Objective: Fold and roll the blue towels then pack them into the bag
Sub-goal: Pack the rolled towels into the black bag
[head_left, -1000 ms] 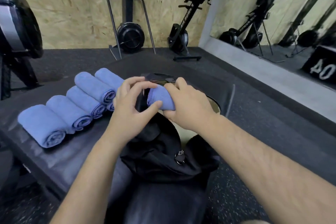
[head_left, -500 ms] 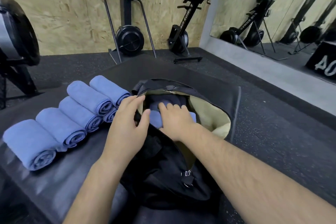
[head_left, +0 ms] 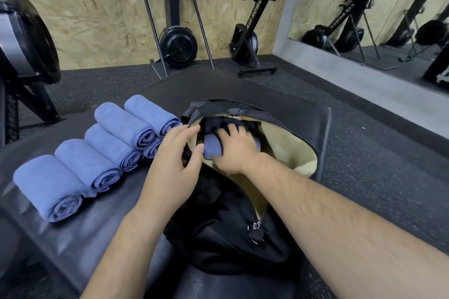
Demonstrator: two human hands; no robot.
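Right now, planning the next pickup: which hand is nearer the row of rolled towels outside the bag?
Left. The left hand is at the rim of the bag, beside the row of rolled towels; the right hand is inside it, holding a blue towel.

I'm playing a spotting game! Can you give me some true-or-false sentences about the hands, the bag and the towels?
1. The right hand is inside the black fabric bag with tan lining. True.
2. The bag is zipped shut. False: it gapes open.
3. The right hand holds a blue towel roll inside the bag. True.
4. The spare towels lie on the bag's right. False: the rolled blue towels lie on its left.
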